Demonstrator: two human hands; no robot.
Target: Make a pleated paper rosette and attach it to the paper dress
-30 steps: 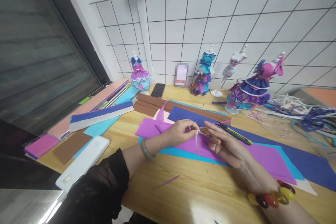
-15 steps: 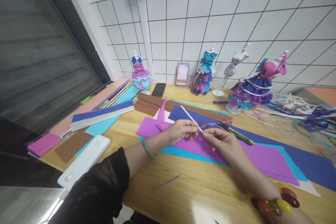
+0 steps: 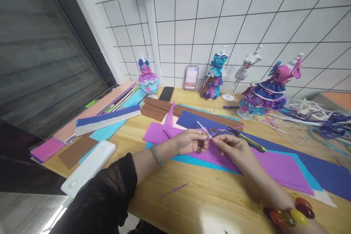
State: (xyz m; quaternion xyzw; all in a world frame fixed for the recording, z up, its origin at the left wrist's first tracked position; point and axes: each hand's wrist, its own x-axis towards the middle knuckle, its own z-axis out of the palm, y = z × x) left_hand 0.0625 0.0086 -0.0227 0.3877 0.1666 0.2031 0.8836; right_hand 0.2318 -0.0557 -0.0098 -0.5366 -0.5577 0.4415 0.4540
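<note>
Both hands pinch a white strip over the purple sheet
Left hand (image 3: 190, 141) and right hand (image 3: 233, 148) meet fingertip to fingertip on the white strip (image 3: 204, 130), just above the purple sheet (image 3: 274, 168)

Brightness: bright, even, daylight-like
Glare: sheen on the wooden table (image 3: 219, 208) near the bottom edge
Shadows: soft, faint under both forearms
Distortion: wide-angle; wall grid (image 3: 246, 25) lines bow and splay toward the edges
Focus: centre sharp; dark window (image 3: 41, 62) streaked, smeared
</note>
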